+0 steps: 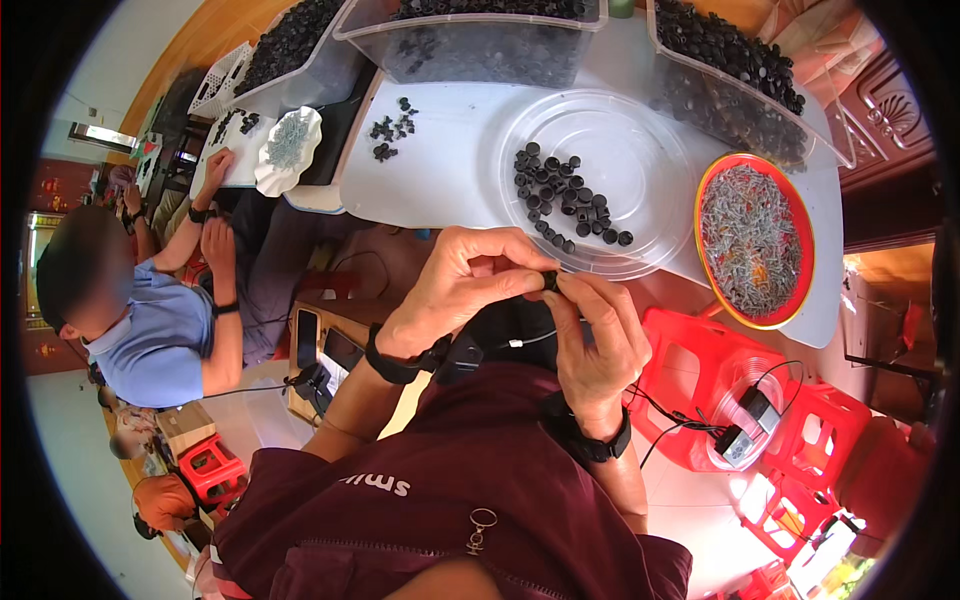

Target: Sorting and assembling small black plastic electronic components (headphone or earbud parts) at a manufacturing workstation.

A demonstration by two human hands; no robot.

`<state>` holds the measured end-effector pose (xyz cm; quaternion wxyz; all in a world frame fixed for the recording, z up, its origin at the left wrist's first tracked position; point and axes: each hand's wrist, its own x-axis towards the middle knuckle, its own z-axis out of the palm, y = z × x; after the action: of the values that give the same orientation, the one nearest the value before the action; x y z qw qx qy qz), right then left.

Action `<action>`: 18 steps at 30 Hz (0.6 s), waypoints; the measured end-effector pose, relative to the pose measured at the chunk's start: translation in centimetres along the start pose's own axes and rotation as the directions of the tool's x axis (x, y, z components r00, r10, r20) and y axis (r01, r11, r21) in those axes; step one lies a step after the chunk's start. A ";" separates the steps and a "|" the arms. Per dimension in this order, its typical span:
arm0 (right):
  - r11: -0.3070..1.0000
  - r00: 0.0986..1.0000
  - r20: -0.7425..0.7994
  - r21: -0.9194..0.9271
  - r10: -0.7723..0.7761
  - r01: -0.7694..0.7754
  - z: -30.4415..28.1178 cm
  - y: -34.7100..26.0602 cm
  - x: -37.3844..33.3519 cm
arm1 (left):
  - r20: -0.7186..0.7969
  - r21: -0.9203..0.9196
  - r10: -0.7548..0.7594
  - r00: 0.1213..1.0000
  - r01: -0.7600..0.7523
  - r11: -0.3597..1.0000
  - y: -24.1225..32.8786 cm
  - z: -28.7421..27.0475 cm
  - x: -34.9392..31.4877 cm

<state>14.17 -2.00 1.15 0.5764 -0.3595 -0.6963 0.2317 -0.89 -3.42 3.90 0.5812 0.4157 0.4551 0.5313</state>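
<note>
My left hand (465, 285) and my right hand (603, 335) meet in front of my chest. Pinched between their fingertips is a small black plastic part (549, 281), mostly covered by the fingers. Just beyond them, a large round clear plastic lid (655, 225) lies on the white table (430, 180), with a pile of small black round caps (565, 190) on it. A red bowl (708, 262) with a yellow edge, right of the lid, is filled with thin metal screws or pins (750, 235). To the left, loose small black parts (393, 128) lie on the table.
Clear bins of black parts (480, 50) line the table's far side, with another bin (735, 70) at right. At left, a co-worker in a blue shirt (160, 345) sits by a white scalloped dish (290, 150). Red plastic stools (680, 385) stand at my right, with cables (690, 425).
</note>
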 end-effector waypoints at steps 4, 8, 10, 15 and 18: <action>0.998 0.991 0.130 0.043 0.034 -0.040 -0.8 -0.3 1.1 | 0.053 -0.017 -0.052 0.997 0.053 0.998 -0.1 -0.6 0.1; 0.990 0.965 0.236 0.052 0.116 -0.132 -1.0 -0.1 1.5 | -0.017 -0.051 -0.020 1.000 0.019 0.999 -1.3 -1.0 0.0; 0.985 0.957 0.254 0.063 0.138 -0.159 -1.1 0.0 1.7 | -0.025 -0.071 -0.039 0.999 0.038 0.997 -1.4 -0.9 0.0; 0.974 0.940 0.303 0.111 0.156 -0.198 -1.1 0.6 2.2 | -0.083 -0.029 -0.098 0.992 0.095 0.995 -2.0 -0.8 -0.1; 0.973 0.930 0.334 0.111 0.155 -0.202 -1.1 1.2 2.3 | -0.102 0.000 -0.092 0.990 0.093 0.996 -1.5 0.0 -0.1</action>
<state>15.29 0.37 1.98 0.4553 -0.3362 -0.7272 0.3885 -0.54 -3.71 2.42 0.5802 0.3678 0.5044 0.5232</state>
